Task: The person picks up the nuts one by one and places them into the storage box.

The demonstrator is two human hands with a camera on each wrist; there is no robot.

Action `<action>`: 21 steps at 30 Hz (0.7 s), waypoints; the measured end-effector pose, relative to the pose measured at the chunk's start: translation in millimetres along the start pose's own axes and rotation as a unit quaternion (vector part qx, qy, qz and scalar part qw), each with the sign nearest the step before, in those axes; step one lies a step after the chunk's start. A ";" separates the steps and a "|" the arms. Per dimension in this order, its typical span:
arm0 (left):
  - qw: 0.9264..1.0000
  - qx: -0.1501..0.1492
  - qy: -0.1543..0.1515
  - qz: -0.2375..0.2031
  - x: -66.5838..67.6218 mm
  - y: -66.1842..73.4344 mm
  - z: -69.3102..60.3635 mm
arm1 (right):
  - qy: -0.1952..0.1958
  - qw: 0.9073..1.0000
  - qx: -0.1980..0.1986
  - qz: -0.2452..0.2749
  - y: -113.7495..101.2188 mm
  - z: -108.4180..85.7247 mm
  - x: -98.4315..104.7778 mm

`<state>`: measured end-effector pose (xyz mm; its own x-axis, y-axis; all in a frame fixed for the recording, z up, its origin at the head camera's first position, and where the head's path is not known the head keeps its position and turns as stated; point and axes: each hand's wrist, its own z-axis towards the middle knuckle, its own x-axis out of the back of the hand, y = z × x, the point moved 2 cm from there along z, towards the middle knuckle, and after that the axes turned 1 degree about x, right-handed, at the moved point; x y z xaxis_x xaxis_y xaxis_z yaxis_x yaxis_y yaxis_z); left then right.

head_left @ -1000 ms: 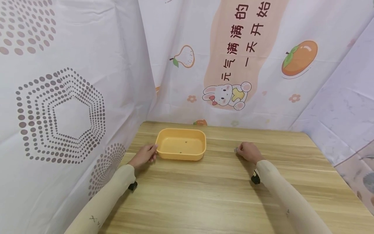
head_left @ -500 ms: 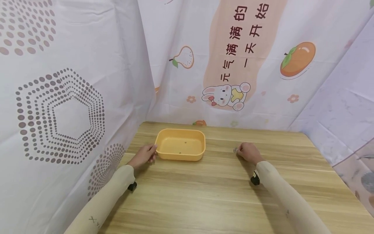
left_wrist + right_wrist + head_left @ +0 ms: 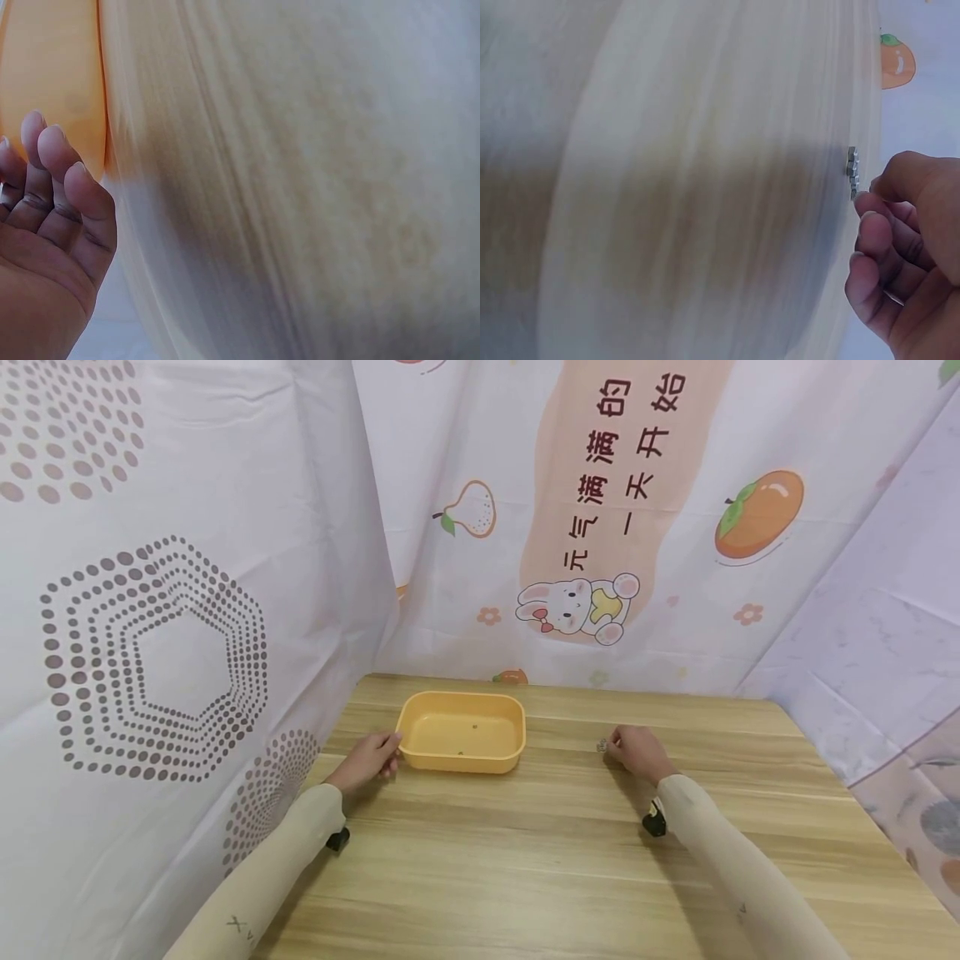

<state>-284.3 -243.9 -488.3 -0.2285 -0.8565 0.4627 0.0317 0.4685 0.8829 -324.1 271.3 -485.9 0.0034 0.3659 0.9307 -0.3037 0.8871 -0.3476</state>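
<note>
At the right of centre in the head view, a small cluster of metal pieces [image 3: 602, 747] lies on the counter [image 3: 487, 852], immediately left of the right hand [image 3: 637, 750] and close against its fingertips; that hand is by far the nearer of the two. The yellow tray [image 3: 460, 765] sits left of centre, its long axis running across the frame, so it lies to the left of the cluster, well apart, with a stretch of counter between. Two tiny specks [image 3: 475, 727] rest on its floor, one toward the back, one by the front wall. The left hand [image 3: 367, 758] is at the tray's left end, thumb side at the rim, and appears to pinch it lightly, the other fingers bent below.

In the lower left of the left wrist view, that hand's fingers stand half bent before the tray's side, which fills the upper left. The thumb is hidden, so how firmly this grip takes the rim cannot be told.

Toward the right edge of the right wrist view, the cluster shows as a narrow row, its long axis nearly up and down the frame, its lower end at the fingertips. There the grip is almost closed: thumb and forefinger nearly meet, the other fingers curl inward. Whether a piece sits between them I cannot tell.
</note>
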 end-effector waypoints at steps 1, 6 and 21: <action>1.000 -0.002 -0.001 0.002 0.0 -0.2 0.1 | 0.000 1.000 0.000 0.000 -0.8 0.2 -0.1; 1.000 -0.005 -0.007 0.003 0.7 2.7 -1.3 | 0.003 1.000 0.003 0.011 -9.0 0.7 2.2; 1.000 -0.004 -0.005 0.001 -0.5 3.8 -2.5 | 0.014 0.999 0.020 0.021 -26.6 3.8 7.3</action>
<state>-281.6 -242.3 -485.0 -0.2375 -0.8533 0.4642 0.0396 0.4690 0.8823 -319.7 249.3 -469.4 0.0169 0.4118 0.9111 -0.3410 0.8590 -0.3819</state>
